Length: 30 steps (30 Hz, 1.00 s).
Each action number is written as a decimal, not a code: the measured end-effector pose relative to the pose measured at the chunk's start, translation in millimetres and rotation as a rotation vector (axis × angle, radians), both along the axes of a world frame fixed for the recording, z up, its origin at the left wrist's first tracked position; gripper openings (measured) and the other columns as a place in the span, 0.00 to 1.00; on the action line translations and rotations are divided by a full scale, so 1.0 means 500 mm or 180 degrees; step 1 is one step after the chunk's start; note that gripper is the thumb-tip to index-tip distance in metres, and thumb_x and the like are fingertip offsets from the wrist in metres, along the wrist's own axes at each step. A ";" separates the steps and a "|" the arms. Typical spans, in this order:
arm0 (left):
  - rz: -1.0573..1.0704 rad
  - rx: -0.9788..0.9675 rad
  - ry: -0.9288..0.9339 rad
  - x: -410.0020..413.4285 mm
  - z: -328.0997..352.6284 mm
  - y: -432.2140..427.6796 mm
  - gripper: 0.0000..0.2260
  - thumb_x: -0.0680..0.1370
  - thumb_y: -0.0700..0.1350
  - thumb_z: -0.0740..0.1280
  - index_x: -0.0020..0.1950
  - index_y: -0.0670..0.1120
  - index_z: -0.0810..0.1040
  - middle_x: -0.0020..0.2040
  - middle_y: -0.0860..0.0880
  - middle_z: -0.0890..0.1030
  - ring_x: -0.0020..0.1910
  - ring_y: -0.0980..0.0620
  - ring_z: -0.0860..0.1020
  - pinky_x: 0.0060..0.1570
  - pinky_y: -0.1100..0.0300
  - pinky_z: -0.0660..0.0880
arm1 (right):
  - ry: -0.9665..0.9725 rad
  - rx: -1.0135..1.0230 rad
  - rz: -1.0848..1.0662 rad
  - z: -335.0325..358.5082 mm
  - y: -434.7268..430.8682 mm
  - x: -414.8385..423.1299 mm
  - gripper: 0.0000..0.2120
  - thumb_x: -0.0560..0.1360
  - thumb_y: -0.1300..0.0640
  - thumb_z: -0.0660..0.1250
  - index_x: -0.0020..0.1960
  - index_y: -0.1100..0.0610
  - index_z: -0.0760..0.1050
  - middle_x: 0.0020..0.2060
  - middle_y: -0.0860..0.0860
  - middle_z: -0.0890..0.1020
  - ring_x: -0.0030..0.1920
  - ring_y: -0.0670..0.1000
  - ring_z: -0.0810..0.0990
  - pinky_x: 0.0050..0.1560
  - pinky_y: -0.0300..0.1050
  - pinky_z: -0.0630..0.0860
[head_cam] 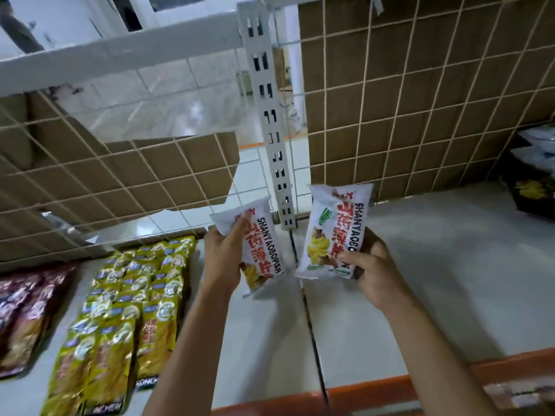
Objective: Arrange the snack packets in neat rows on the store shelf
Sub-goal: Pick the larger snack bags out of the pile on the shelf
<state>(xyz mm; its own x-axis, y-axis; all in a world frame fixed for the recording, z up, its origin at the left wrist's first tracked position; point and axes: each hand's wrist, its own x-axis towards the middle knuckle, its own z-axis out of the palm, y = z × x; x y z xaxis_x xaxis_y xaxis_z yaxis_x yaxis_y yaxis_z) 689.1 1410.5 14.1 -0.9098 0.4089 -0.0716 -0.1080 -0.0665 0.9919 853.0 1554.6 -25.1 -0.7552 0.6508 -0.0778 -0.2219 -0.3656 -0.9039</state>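
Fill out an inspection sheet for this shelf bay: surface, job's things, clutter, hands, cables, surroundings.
Surface: white shelf with an orange edge in front; a dark seam runs between its two boards.
Job's things: left packet and right packet, both white, held above the shelf; yellow packets lie in rows at left, red packets beside them; dark packets at far right.
Clutter: nothing seen.
Hands: left hand grips the left packet; right hand grips the right packet.
Cables: nothing seen.
Surroundings: wire mesh at the back, cardboard behind it, slotted post between bays, tiled floor beyond.
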 end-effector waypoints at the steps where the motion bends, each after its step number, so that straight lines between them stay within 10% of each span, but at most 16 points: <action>1: 0.0140 -0.0027 -0.0007 -0.018 0.000 -0.008 0.06 0.76 0.45 0.69 0.40 0.46 0.79 0.36 0.48 0.85 0.37 0.48 0.84 0.41 0.52 0.81 | -0.0012 0.0005 0.0091 0.002 -0.013 -0.009 0.16 0.59 0.67 0.65 0.46 0.56 0.78 0.40 0.52 0.85 0.43 0.52 0.83 0.40 0.45 0.79; 10: 0.0765 -0.0481 0.0945 -0.176 -0.015 -0.037 0.13 0.79 0.52 0.65 0.36 0.48 0.72 0.33 0.51 0.78 0.35 0.51 0.77 0.37 0.56 0.73 | -0.0193 0.0167 0.0474 -0.007 -0.097 -0.091 0.23 0.65 0.62 0.66 0.59 0.55 0.70 0.50 0.53 0.82 0.53 0.52 0.81 0.48 0.46 0.79; 15: 0.0498 -0.0279 0.0993 -0.221 -0.025 -0.045 0.17 0.80 0.53 0.63 0.36 0.43 0.74 0.34 0.44 0.80 0.35 0.46 0.80 0.34 0.55 0.75 | -0.0402 0.0433 0.0465 0.004 -0.118 -0.139 0.22 0.69 0.77 0.61 0.59 0.58 0.72 0.47 0.52 0.84 0.50 0.49 0.82 0.43 0.41 0.79; 20: 0.1139 -0.0454 0.1327 -0.230 -0.011 -0.038 0.18 0.78 0.50 0.67 0.30 0.50 0.68 0.28 0.54 0.74 0.26 0.62 0.72 0.29 0.60 0.70 | -0.0337 0.0537 0.0460 0.020 -0.152 -0.192 0.10 0.72 0.66 0.68 0.49 0.54 0.78 0.40 0.47 0.86 0.44 0.49 0.84 0.43 0.42 0.80; 26: 0.1139 -0.0644 0.1618 -0.232 -0.004 -0.039 0.14 0.78 0.49 0.67 0.35 0.50 0.68 0.30 0.57 0.72 0.28 0.63 0.72 0.29 0.68 0.66 | -0.0383 0.0743 0.0197 0.020 -0.190 -0.242 0.14 0.63 0.49 0.72 0.48 0.50 0.79 0.42 0.47 0.86 0.47 0.50 0.84 0.47 0.48 0.81; 30: 0.0978 -0.1080 0.1980 -0.229 -0.011 -0.062 0.11 0.77 0.50 0.69 0.44 0.43 0.74 0.34 0.53 0.74 0.32 0.55 0.71 0.33 0.63 0.60 | -0.0506 0.0944 -0.0014 0.017 -0.193 -0.262 0.10 0.69 0.55 0.73 0.51 0.51 0.79 0.44 0.49 0.85 0.46 0.49 0.84 0.48 0.49 0.80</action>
